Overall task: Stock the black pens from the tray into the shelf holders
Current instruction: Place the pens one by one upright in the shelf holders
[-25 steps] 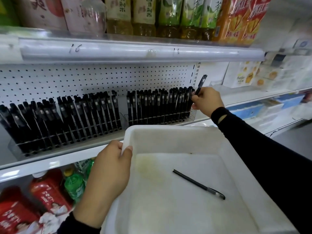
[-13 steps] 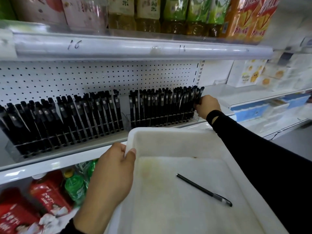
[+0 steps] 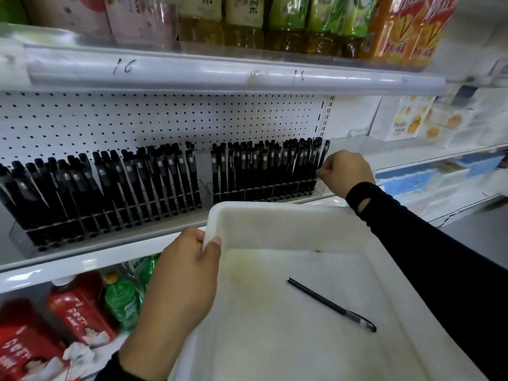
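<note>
My left hand grips the left rim of a white tray, thumb inside the wall. One black pen lies loose on the tray floor. On the shelf stand two clear holders packed with upright black pens, a left holder and a right holder. My right hand is at the right end of the right holder, its fingers pinching the rightmost pen, which stands in the end slot.
A white pegboard backs the pen shelf. Bottled drinks line the shelf above, with orange cartons at its right. Red and green bottles sit on the shelf below. Boxed goods fill the shelves to the right.
My right hand brought a pen down from above the right holder and set it into the end slot. The tray and my left hand stayed put.
</note>
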`<state>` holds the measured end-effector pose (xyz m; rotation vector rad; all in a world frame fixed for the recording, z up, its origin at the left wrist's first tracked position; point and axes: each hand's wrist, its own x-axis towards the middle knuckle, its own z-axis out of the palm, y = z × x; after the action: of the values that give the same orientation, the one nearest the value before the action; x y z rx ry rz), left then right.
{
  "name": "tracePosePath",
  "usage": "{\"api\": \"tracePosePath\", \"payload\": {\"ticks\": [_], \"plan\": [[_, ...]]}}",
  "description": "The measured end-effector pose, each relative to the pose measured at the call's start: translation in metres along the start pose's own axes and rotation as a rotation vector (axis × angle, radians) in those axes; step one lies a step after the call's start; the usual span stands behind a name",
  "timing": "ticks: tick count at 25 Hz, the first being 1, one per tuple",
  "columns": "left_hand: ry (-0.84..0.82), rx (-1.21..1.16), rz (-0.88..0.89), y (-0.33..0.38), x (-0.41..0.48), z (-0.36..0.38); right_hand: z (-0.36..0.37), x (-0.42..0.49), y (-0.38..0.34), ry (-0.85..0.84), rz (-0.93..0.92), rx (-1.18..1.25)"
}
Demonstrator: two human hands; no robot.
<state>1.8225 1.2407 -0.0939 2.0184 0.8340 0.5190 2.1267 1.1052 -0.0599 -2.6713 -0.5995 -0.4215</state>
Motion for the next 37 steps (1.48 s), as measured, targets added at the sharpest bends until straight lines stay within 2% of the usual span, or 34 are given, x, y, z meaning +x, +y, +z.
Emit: {"api": "tracePosePath", "payload": {"ticks": [3,4,6,8,10,13,15,17,20,22,23,24,27,31,33,37], "plan": [[-0.005,0.005,0.008,0.001,-0.001,0.0,-0.028,-0.058,-0.015,0.098,-0.34,0.05],[-0.009,0.01,0.008,0.002,-0.003,0.0,-0.033,-0.077,-0.018,0.055,-0.47,0.068],[-0.008,0.018,0.004,0.004,-0.005,0.0,-0.038,-0.103,-0.021,-0.148,-0.649,0.028],[-0.009,0.013,0.004,0.005,-0.007,-0.001,-0.036,-0.12,-0.024,-0.412,-0.699,-0.089],[-0.006,0.007,0.005,0.005,-0.008,-0.002,-0.028,-0.135,-0.027,-0.624,-0.667,-0.212],[0.007,0.006,0.016,0.005,-0.009,-0.004,-0.015,-0.149,-0.024,-0.828,-0.542,-0.297],[0.007,0.015,0.019,0.004,-0.009,-0.005,-0.014,-0.149,-0.024,-0.829,-0.544,-0.29],[0.006,0.021,0.025,0.005,-0.01,-0.005,-0.021,-0.146,-0.03,-0.751,-0.554,-0.183],[0.001,0.013,0.026,0.005,-0.011,-0.005,-0.044,-0.131,-0.033,-0.593,-0.371,0.319],[0.001,0.019,0.027,0.005,-0.008,-0.004,-0.052,-0.123,-0.024,-0.626,-0.242,0.59],[0.003,0.02,0.03,0.006,-0.008,-0.004,-0.051,-0.122,-0.019,-0.668,-0.229,0.587],[0.006,0.019,0.032,0.006,-0.008,-0.004,-0.046,-0.122,-0.013,-0.701,-0.262,0.48],[0.011,-0.006,0.031,0.008,-0.012,-0.004,-0.022,-0.129,-0.006,-0.694,-0.477,0.011],[0.011,-0.021,0.029,0.009,-0.014,-0.005,-0.011,-0.134,-0.014,-0.61,-0.651,-0.137],[0.013,-0.016,0.03,0.01,-0.014,-0.006,-0.013,-0.135,-0.017,-0.592,-0.64,-0.047],[0.004,-0.028,0.015,0.009,-0.014,-0.007,-0.035,-0.127,-0.017,-0.573,-0.343,0.479]]}}
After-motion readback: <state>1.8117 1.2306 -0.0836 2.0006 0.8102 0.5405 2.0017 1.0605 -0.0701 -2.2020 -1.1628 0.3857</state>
